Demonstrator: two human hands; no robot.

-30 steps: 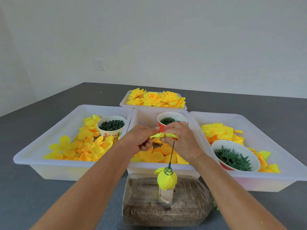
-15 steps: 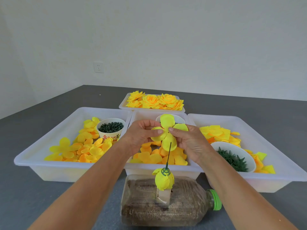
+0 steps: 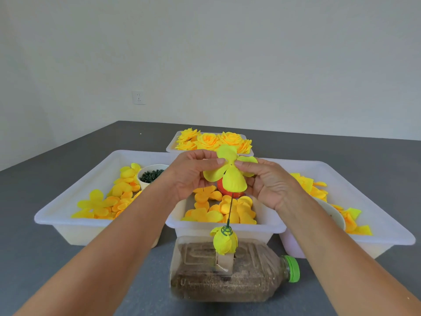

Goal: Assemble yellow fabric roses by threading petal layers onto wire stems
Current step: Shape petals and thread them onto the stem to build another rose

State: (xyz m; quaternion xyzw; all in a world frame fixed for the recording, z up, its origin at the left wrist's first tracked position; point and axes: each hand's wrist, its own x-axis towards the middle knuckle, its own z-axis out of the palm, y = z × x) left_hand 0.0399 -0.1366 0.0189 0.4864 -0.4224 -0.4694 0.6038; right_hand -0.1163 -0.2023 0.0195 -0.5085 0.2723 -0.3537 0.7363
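On a dark grey tabletop before a plain white wall, both hands hold a flat yellow four-lobed fabric petal layer (image 3: 230,172) above the thin green wire stem (image 3: 230,210), which rises from a closed yellow bud (image 3: 225,241) propped on a sand-filled clear plastic bottle (image 3: 227,270). The left hand (image 3: 189,172) and right hand (image 3: 266,183) each pinch it beside its small centre hole. It looks light, limp and easily creased, best gripped near the hole; the stem's tip is hidden behind the lower petal.

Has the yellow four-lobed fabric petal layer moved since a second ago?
Yes. The yellow four-lobed fabric petal layer went from flat to facing the camera, higher above the green wire stem.
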